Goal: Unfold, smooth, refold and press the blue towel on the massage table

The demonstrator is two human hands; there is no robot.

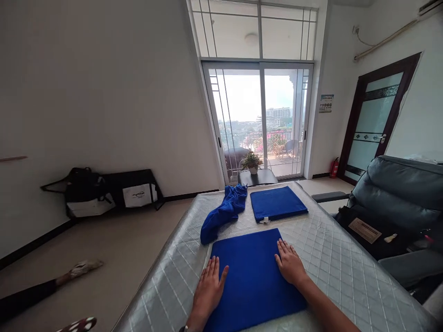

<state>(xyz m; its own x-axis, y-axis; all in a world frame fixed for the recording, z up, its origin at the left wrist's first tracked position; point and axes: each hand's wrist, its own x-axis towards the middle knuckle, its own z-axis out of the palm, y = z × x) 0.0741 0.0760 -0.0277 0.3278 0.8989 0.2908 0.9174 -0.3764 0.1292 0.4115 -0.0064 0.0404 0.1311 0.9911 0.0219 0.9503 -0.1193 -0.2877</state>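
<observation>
A folded blue cloth (252, 272) lies flat on the quilted grey table (332, 263) right in front of me. My left hand (209, 288) rests flat on its left edge, fingers stretched out. My right hand (289, 263) lies flat on its upper right part, fingers spread. Farther back sits a second folded blue cloth (277, 203) with a small white tag at its near edge. To its left lies a crumpled blue cloth (224, 212), unfolded and bunched.
A grey recliner chair (394, 198) stands close to the table's right side. Beyond the table a potted plant (252, 162) sits on a small dark stand before sliding glass doors. Black bags (104, 191) lean on the left wall. Someone's leg and foot (65, 276) lie on the floor at left.
</observation>
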